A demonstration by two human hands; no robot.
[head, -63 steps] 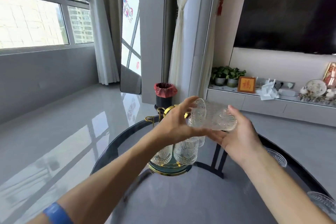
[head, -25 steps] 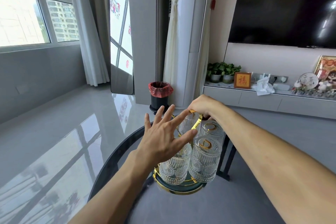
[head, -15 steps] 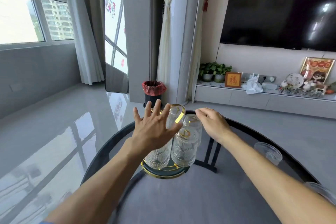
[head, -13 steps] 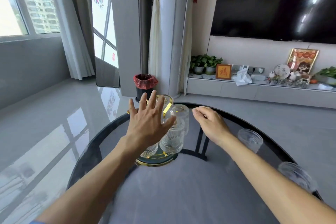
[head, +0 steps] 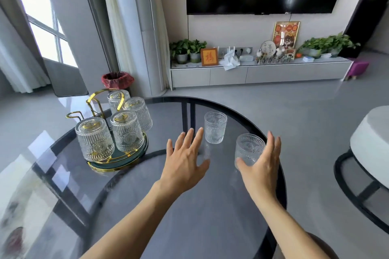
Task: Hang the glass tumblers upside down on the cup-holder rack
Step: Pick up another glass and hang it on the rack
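Observation:
The cup-holder rack [head: 99, 101], gold wire on a dark round base, stands at the table's left with several ribbed glass tumblers [head: 94, 139] hung upside down on it. One gold peg at its far left is bare. Two more tumblers stand upright on the table: one further back [head: 215, 127], one nearer [head: 249, 151]. My right hand [head: 261, 166] is open, its fingers spread around the nearer tumbler, thumb at its left side. My left hand [head: 185, 160] hovers open over the table, just left of the further tumbler, holding nothing.
The round dark glass table [head: 147, 206] has its rim close behind the two upright tumblers. A white round stool [head: 370, 143] stands to the right. A bin with a red liner [head: 117, 80] sits on the floor behind the rack.
Both hands have left the rack and moved right across the table to the two upright tumblers. The view has swung right and down.

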